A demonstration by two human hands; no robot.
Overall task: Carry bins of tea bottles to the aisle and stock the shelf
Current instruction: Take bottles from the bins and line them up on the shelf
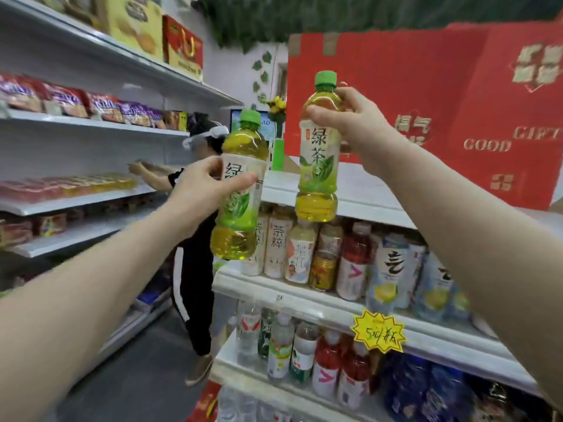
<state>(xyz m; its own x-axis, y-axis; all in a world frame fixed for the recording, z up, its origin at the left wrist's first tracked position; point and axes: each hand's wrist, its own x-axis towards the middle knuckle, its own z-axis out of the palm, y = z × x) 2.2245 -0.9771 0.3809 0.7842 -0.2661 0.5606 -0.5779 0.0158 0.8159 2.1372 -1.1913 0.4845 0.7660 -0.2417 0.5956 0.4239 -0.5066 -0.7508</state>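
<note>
I hold two green tea bottles in the air before the drinks shelving. My left hand (204,190) grips one green-capped tea bottle (240,214) around its white label, tilted slightly. My right hand (350,123) grips a second green tea bottle (318,166) by its shoulder, higher and further right, upright. Both hang just above and in front of the white top shelf (353,187), whose surface is bare near the bottles. No bin is in view.
Below, a shelf (292,295) carries rows of tea and drink bottles, with more on the shelf under it. Red gift boxes (426,95) stand on top at the right. Another person (195,239) works at the snack shelves (91,196) across the narrow aisle.
</note>
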